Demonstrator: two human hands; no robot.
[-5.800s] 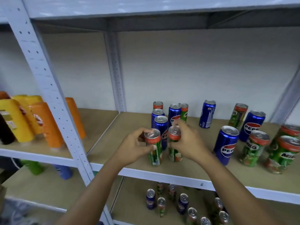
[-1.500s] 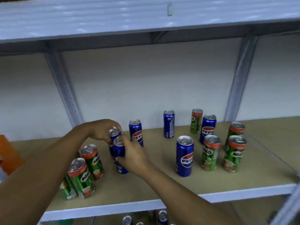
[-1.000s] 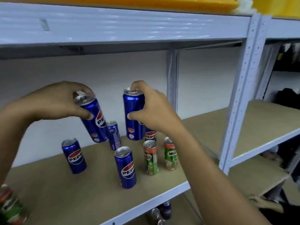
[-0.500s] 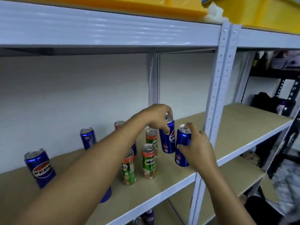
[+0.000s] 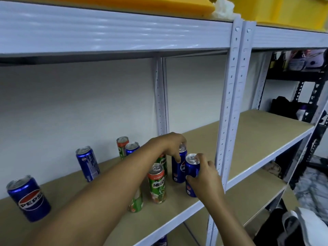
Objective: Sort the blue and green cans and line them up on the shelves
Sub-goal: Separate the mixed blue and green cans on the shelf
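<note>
Two blue Pepsi cans stand side by side at the right end of the wooden shelf (image 5: 177,212). My left hand (image 5: 170,144) grips the farther blue can (image 5: 178,172) from above by its rim. My right hand (image 5: 204,176) holds the nearer blue can (image 5: 191,170) round its side. Just left of them stand green Milo cans, one in front (image 5: 157,183), one behind (image 5: 163,161) and one partly hidden under my left forearm (image 5: 135,203). Further left are three blue cans (image 5: 29,197) (image 5: 87,163) (image 5: 132,148) and another green can (image 5: 121,145) near the wall.
A white upright post (image 5: 229,107) stands just right of the held cans. Beyond it lies another wooden shelf (image 5: 262,125). Yellow bins (image 5: 284,9) sit on the top shelf. A lower shelf holds more cans (image 5: 162,241). Dark racks and bags fill the far right.
Both hands have lowered their blue cans onto the shelf's right end, close beside each other. The view has barely shifted.
</note>
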